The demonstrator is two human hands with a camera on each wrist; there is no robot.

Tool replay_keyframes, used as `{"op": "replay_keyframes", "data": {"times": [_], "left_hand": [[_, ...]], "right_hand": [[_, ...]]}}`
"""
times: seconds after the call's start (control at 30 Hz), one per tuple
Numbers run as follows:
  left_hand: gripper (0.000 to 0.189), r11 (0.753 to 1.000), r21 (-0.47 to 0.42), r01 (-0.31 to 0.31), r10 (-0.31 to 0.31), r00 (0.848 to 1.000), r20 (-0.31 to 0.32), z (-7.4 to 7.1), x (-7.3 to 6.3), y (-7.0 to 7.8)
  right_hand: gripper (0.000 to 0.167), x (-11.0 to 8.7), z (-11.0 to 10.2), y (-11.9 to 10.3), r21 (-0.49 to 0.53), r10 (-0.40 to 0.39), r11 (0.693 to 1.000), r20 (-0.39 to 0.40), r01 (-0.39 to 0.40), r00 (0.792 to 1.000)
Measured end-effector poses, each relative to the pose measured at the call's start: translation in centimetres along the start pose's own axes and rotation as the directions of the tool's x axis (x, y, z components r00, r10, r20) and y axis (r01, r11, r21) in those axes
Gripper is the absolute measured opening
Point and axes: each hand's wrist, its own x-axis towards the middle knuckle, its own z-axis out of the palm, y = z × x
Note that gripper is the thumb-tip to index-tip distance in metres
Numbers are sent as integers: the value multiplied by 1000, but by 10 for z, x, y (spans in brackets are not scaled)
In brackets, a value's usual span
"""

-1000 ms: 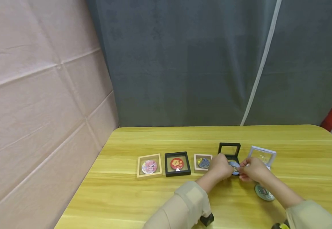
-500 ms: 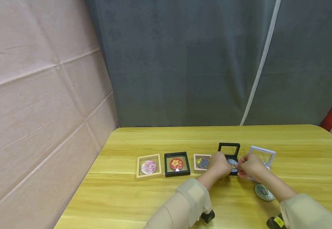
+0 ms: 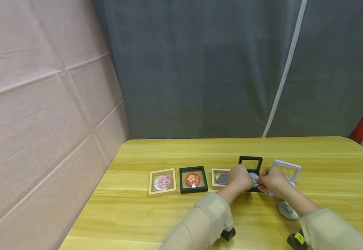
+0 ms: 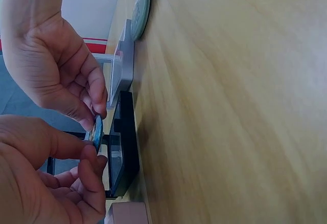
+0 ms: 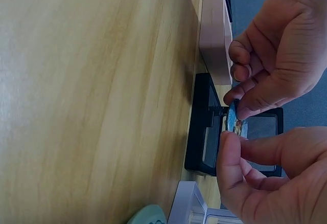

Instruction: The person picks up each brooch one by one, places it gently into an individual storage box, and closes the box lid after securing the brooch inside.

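Observation:
In the head view, my left hand (image 3: pixel 240 177) and my right hand (image 3: pixel 273 178) pinch opposite edges of a round blue button badge (image 3: pixel 253 179). Both wrist views show the badge (image 4: pixel 98 133) tilted on edge between thumbs and fingers, just above the open black display case (image 4: pixel 127 144). The case's lid (image 3: pixel 250 157) stands up at the back. Right of it, a white display case (image 3: pixel 288 168) also stands open, partly hidden by my right hand. A green round badge (image 3: pixel 288 210) lies on the table in front of the white case.
To the left stand a cream case (image 3: pixel 163 192) with a pink badge (image 3: pixel 162 183), a black case (image 3: pixel 194 190) with a red badge (image 3: pixel 193 179), and a small pinkish case (image 3: pixel 219 186) beside my left hand. They rest on a wooden table (image 3: pixel 131 222) before a grey curtain (image 3: pixel 184 69).
Both hands have shifted slightly left with the blue badge, which sits more over the black case. The cases and the green badge have stayed in place.

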Motion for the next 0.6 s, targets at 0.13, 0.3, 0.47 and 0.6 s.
{"op": "replay_keyframes", "data": {"times": [0.13,0.3,0.47,0.6], "left_hand": [[23,999,35,17,-17,1000,-6,0,1,2],[27,996,82,30,-28,999,-19,1,3,3],[27,989,139,49,-45,999,-29,2,5,4],[27,981,180,71,-66,997,-34,5,7,5]], "right_hand": [[11,2,0,0,-23,-4,1000,-1,4,1000],[10,3,1,-1,-35,1,999,-9,-1,1000],[9,4,2,0,-39,-7,999,-23,6,1000],[9,5,2,0,-50,-9,999,-31,7,999]]}}
